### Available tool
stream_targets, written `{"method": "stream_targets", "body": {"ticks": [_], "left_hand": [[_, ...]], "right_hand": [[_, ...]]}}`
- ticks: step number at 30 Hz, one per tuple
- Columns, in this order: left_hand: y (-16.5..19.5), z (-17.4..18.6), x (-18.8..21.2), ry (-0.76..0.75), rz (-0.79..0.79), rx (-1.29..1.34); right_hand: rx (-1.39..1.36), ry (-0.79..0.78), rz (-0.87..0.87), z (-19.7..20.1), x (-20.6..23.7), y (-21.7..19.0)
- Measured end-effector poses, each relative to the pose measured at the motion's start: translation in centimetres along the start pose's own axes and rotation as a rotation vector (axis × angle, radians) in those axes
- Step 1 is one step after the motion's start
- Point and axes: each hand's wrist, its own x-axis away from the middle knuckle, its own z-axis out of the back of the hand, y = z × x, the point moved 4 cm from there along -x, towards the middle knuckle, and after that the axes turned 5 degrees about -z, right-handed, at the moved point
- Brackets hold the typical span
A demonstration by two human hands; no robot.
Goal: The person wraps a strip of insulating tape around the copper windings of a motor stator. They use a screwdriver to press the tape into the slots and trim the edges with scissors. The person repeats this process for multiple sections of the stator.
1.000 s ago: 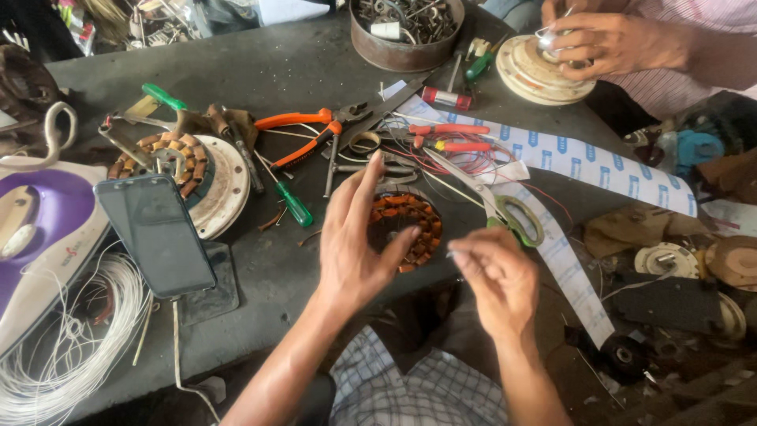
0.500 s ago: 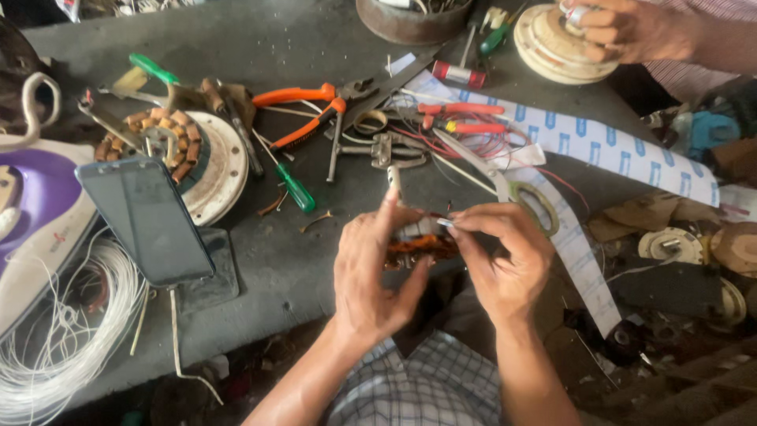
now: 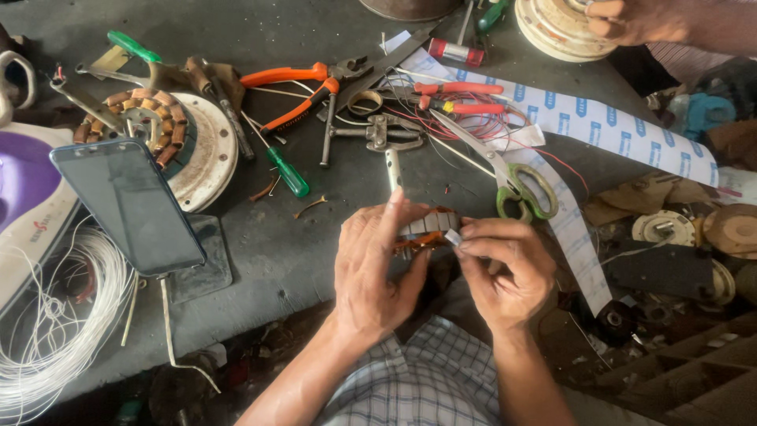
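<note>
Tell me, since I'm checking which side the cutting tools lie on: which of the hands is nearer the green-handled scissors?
Right. The right hand sits just below the green-handled scissors, close under their loops. The left hand is farther off to their left, cupping the wound motor core.

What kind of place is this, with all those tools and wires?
Probably a small repair workshop for electric motors or fans. The dark bench is strewn with orange pliers, a green screwdriver and a motor part wound with copper coils. The left hand and right hand hold another coil.
</note>
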Motion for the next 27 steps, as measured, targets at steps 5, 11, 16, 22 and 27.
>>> {"method": "stream_targets", "body": {"ticks": [5,11,16,22,27], "left_hand": [[-0.2,0.1,0.0,0.017,0.023,0.011],[-0.3,0.2,-0.2,0.019,0.023,0.019],[-0.4,0.2,-0.3,0.019,0.034,0.038],[-0.5,0.2,-0.3,0.011,0.044,0.04],[-0.7,0.2,-0.3,0.007,0.066,0.039]], "right_hand": [[-0.024,0.0,0.073,-0.5,-0.5,-0.3],[-0.015,-0.003,0.104,-0.9,-0.9,-0.4],[-0.044,-0.007,0.091,-1.1,-0.8,-0.2],[-0.071,0.024,-0.082,-1.2,-0.4,0.2],[-0.068,0.05,-0.096,-1.5,-0.5,0.3]]}}
